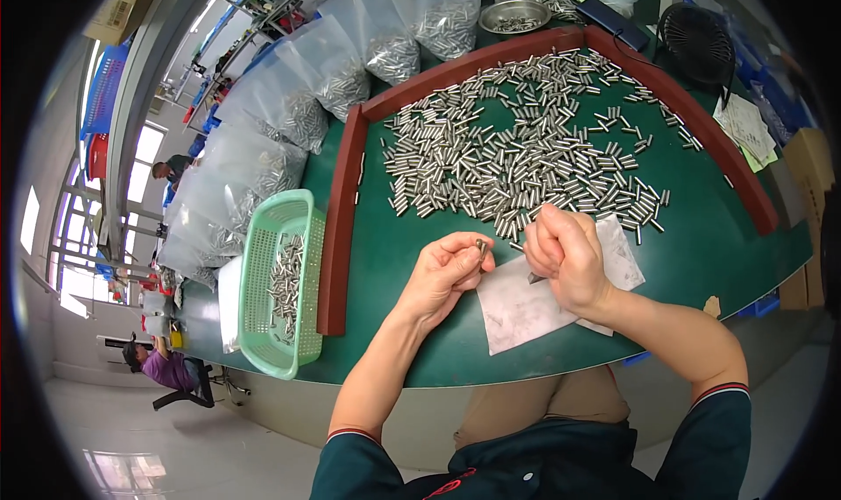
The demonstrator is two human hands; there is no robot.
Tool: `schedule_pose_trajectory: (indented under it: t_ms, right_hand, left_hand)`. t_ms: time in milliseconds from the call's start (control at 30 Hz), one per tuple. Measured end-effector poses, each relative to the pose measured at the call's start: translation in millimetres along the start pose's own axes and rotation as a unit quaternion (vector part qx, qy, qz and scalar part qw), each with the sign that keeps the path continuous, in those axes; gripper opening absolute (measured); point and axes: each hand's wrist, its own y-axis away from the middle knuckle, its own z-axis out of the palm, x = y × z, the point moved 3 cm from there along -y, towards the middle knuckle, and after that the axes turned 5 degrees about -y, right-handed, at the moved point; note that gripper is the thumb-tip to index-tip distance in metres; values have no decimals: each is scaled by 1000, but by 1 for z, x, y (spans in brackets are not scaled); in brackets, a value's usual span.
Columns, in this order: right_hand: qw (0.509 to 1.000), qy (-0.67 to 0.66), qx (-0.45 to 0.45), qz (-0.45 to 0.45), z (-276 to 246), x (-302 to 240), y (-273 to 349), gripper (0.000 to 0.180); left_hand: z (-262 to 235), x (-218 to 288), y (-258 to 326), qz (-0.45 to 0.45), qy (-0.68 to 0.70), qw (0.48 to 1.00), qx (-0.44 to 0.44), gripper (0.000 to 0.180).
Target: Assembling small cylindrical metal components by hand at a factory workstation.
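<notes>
Basket point(263, 237): metal pins | steel bowl point(515, 15): pins | bags point(350, 62): pins

Silver pins point(517, 163) (green basket point(280, 281))

- Small metal cylinder point(482, 247): short, silvery, standing nearly upright with its open end up, pinched at its lower part.
- Dark pointed tool point(533, 278): only the tip shows, aimed toward eight o'clock, at three o'clock of the cylinder, near it.
</notes>
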Motion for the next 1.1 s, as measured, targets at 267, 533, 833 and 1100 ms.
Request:
schedule_pose_trajectory:
  t_ms: [267, 533, 833, 1100]
  right_hand:
    - [1000, -5, -3, 9, 2, -1, -3, 43]
    - [1000, -6, -3, 2, 2, -2, -4, 43]
    - [1000, 0, 13, -6, 3, -1, -5, 44]
    - [1000, 0, 8, -2, 0, -1, -5, 43]
  left_hand:
    - [-1, 4, 1, -48, 45, 998, 10, 19]
    - [0, 6, 2, -70, 36, 996, 30, 22]
    - [-3, 11, 3, -65, 112, 990, 63, 35]
    - [-26, 20, -11, 108, -350, 907, 207, 17]
